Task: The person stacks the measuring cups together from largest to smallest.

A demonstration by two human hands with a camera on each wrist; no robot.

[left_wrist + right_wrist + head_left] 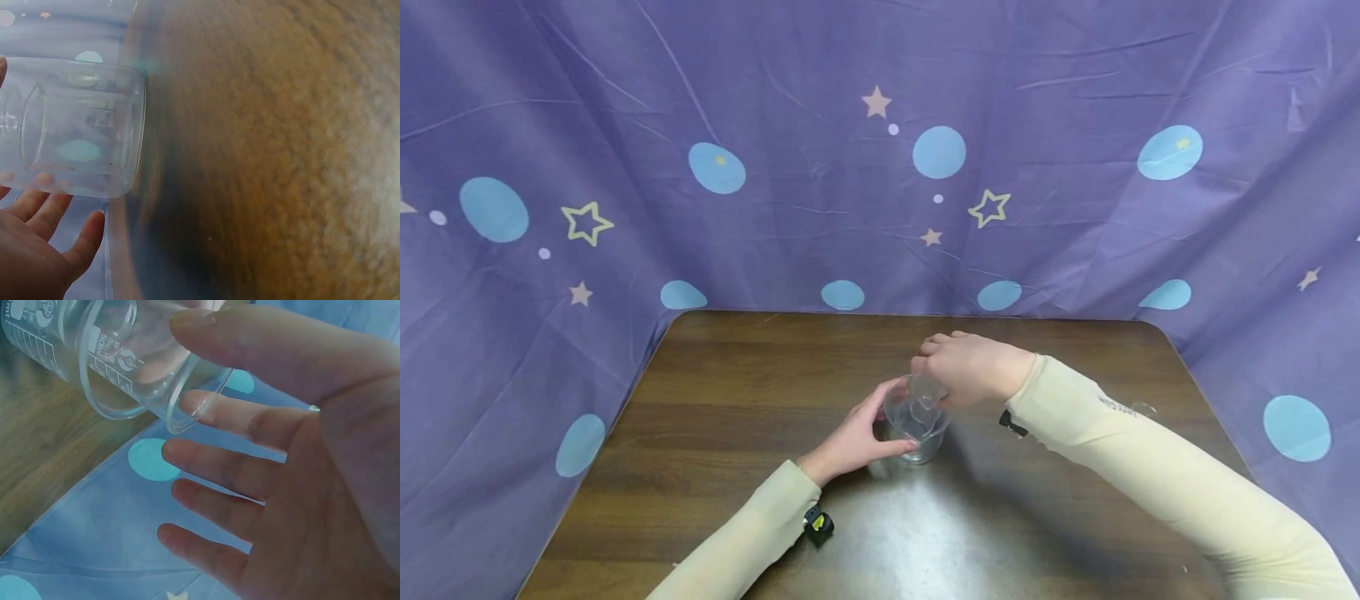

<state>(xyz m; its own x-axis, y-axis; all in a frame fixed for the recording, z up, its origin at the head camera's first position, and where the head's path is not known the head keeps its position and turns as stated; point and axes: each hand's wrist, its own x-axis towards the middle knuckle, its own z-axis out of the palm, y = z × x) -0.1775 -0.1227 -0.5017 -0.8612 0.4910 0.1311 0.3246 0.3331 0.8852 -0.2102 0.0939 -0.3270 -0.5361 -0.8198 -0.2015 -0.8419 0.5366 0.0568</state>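
A large clear glass beaker (931,450) stands upright on the table, with white markings in the right wrist view. My left hand (857,437) holds it from the left, thumb at the near side and fingers round the far side. A smaller glass beaker (140,372), also marked in white, sits partly inside the large one. Its rim is pinched between the thumb and index finger of my right hand (973,367); the other fingers stretch out loosely. In the left wrist view the small beaker's lower end shows through the large beaker's wall (119,187), above its base.
A brown wood-grain table (737,392) lies under both hands. Another small clear glass object (1144,409) is at the right, partly behind the right sleeve. Purple curtain (790,167) with stars and blue spots hangs along the table's back and sides.
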